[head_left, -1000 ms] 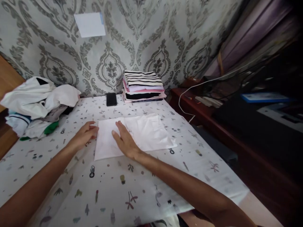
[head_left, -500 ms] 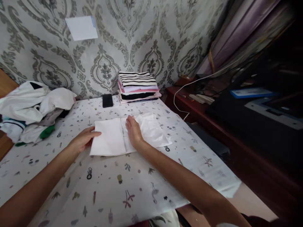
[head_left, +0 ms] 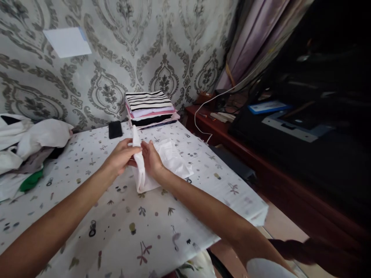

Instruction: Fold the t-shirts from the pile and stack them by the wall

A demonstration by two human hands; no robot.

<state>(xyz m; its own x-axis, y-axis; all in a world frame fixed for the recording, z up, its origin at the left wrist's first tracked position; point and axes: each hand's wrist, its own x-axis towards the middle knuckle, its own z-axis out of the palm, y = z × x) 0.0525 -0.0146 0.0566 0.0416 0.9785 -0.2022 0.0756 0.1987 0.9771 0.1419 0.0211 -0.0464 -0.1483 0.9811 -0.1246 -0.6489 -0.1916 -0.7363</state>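
Note:
A white garment (head_left: 171, 156) lies partly flat on the patterned sheet (head_left: 116, 235), its left part lifted and standing up on edge. My left hand (head_left: 123, 154) grips that raised part, thumb on the near side and fingers behind it. Close against the fold on the right is my right hand (head_left: 150, 157), its fingers apart and resting at the cloth. Part of the garment is hidden behind my right hand and wrist.
Behind the garment stands a stack of folded clothes (head_left: 150, 110), striped one on top, with a black phone (head_left: 115, 129) left of it. A heap of loose clothes (head_left: 37, 143) lies at far left. A dark red desk (head_left: 240, 139) with a white cable (head_left: 199, 112) flanks the right side.
My left hand has lifted the garment's left part off the sheet and moved it right, towards my right hand. The view has turned to the right.

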